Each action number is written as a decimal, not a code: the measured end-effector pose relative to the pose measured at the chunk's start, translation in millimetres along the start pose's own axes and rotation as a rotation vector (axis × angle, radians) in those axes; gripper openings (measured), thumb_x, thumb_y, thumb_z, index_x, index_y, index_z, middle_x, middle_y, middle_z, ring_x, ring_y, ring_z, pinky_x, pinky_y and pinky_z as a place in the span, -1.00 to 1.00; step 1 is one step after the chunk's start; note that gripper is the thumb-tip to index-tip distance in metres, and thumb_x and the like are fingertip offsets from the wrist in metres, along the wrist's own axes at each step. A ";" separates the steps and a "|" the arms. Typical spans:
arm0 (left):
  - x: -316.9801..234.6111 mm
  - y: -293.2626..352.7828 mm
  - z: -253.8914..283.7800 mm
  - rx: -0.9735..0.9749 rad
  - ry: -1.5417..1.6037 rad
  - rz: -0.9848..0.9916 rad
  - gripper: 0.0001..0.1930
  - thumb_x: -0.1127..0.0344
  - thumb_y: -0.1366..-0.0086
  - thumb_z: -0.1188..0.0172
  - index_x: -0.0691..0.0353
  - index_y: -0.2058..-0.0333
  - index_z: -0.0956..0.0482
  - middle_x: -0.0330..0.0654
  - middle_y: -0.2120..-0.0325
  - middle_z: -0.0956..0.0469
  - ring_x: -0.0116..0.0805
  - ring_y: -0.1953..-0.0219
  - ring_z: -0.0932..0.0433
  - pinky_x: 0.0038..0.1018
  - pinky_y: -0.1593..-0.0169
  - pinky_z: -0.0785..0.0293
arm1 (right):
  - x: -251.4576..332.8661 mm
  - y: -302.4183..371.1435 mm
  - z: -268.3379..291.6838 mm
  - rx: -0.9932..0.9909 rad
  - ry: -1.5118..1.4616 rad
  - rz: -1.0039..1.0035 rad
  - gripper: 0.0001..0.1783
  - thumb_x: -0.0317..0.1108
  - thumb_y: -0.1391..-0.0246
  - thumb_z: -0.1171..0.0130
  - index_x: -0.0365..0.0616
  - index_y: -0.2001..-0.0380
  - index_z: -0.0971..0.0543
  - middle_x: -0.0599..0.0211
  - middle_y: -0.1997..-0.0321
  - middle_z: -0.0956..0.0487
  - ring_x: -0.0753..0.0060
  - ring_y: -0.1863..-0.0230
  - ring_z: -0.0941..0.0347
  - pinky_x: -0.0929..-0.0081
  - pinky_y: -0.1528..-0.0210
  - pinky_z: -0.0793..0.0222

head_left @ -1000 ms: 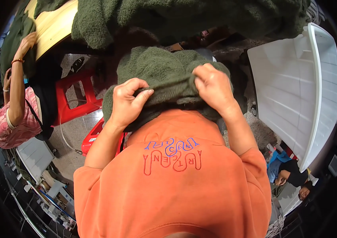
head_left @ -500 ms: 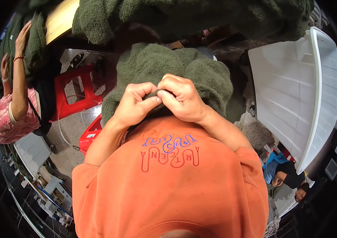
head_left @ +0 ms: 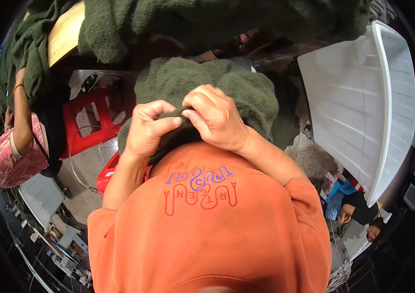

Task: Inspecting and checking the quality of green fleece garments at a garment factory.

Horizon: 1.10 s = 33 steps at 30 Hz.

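Head view:
Left hand (head_left: 149, 129): closed, pinching the fleece (head_left: 207, 90) edge.
Right hand (head_left: 214, 119): closed on the same edge, touching the left.
Fleece: bunched before the chest, below the worktop (head_left: 65, 31) edge.
Risk: thick pile may slip from the pinch and sag floorward.
Bin (head_left: 363, 107): white, tilted, nothing inside.

Both hands up at mid-frame, knuckles meeting.

Left hand (head_left: 149, 131) and right hand (head_left: 215, 118) are clenched, fingertips touching, both pinching the dark green fleece (head_left: 207, 88). Bare forearms rise from orange sleeves, elbows spread outward below the fleece.
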<state>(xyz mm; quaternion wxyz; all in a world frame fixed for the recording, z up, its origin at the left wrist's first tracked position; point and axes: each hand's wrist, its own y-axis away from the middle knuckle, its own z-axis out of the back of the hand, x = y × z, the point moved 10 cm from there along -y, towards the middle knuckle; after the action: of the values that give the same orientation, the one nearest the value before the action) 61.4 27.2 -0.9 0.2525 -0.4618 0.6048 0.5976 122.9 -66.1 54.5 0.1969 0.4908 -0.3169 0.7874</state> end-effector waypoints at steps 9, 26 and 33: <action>-8.9 -0.7 23.1 0.056 0.258 -0.016 -0.91 0.53 0.05 -0.07 0.35 0.48 -0.45 -0.26 0.55 -0.49 -0.62 0.54 -0.41 -0.66 0.42 -0.34 | -64.7 60.5 48.5 0.221 0.360 -0.454 -0.75 -0.48 0.32 -0.19 -0.24 0.43 -0.47 0.21 0.43 -0.46 0.19 0.38 -0.39 0.42 0.35 -0.28; -22.3 13.9 24.7 0.141 0.395 -0.123 -0.91 0.47 0.00 -0.14 0.35 0.53 -0.43 -0.14 0.56 -0.52 -0.50 0.57 -0.45 -0.61 0.44 -0.39 | 53.5 54.3 85.1 -0.251 0.299 0.219 -0.53 -0.75 0.49 0.11 -0.30 0.31 -0.36 0.01 0.39 -0.50 0.14 0.38 -0.49 0.40 0.32 -0.43; 2.5 9.7 -3.9 0.087 0.288 0.025 -0.90 0.53 0.07 -0.15 0.31 0.49 -0.48 -0.29 0.55 -0.50 -0.61 0.54 -0.41 -0.68 0.41 -0.33 | 37.7 41.4 46.7 -0.053 0.023 0.144 -0.70 -0.69 0.50 -0.05 -0.31 0.50 -0.47 0.14 0.44 -0.50 0.22 0.49 -0.47 0.53 0.50 -0.39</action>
<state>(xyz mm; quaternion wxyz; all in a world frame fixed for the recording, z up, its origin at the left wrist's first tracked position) 52.9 21.4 2.4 0.1754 -0.5240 0.6657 0.5014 110.7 -128.4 90.4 0.1563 0.4524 -0.3696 0.7964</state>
